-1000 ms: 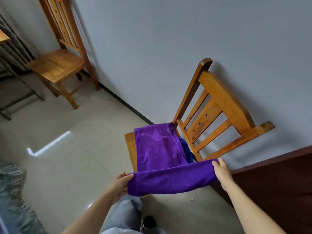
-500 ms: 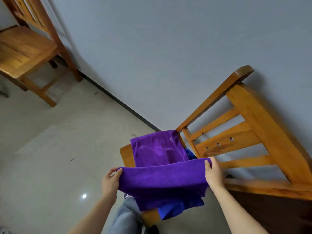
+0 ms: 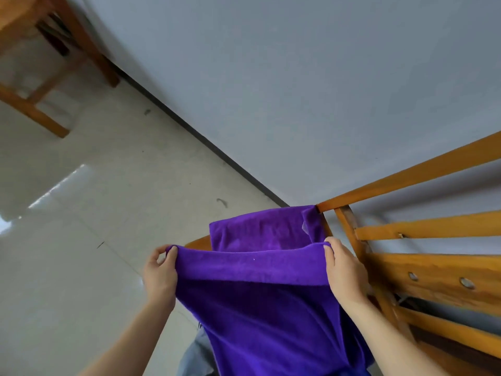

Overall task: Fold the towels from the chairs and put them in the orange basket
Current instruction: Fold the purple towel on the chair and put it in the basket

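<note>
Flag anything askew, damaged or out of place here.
Nothing serious. The purple towel is only mid-fold, its far end on the chair, its near fold pinched by the left hand and right hand. The chair's wide back slat has two round holes, and small dark marks dot the floor near the wall.

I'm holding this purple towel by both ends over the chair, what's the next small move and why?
Probably lift both hands so the far half leaves the seat. The left hand and right hand pinch the purple towel along a crease; one half hangs toward you, the other lies on the chair.
</note>
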A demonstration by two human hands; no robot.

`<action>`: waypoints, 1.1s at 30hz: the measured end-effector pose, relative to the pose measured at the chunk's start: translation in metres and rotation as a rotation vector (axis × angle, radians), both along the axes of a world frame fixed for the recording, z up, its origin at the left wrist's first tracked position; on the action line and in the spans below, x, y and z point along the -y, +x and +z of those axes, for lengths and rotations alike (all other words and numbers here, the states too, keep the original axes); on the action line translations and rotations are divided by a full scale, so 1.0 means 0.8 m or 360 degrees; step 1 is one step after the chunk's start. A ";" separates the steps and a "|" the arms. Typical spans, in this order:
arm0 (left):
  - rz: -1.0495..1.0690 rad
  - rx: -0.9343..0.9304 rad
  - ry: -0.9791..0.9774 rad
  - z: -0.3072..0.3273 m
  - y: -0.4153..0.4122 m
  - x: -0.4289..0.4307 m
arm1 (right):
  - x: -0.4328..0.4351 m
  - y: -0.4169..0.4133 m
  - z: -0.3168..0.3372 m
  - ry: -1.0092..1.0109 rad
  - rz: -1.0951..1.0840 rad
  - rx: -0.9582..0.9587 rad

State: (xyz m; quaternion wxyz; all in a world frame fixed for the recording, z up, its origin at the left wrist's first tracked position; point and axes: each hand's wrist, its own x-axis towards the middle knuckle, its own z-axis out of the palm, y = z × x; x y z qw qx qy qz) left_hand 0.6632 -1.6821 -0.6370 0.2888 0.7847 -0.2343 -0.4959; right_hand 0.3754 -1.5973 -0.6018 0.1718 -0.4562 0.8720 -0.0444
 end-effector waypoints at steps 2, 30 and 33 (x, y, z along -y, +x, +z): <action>0.0001 0.0019 -0.0013 -0.012 0.005 0.012 | 0.016 0.001 -0.018 -0.0056 0.0084 -0.0027; -0.0161 -0.0434 0.0343 -0.072 -0.077 0.083 | 0.099 -0.034 -0.076 0.0558 0.0287 -0.0329; -0.0140 -0.0386 0.0129 -0.048 -0.065 0.074 | 0.086 -0.033 -0.058 0.0352 0.0254 -0.0289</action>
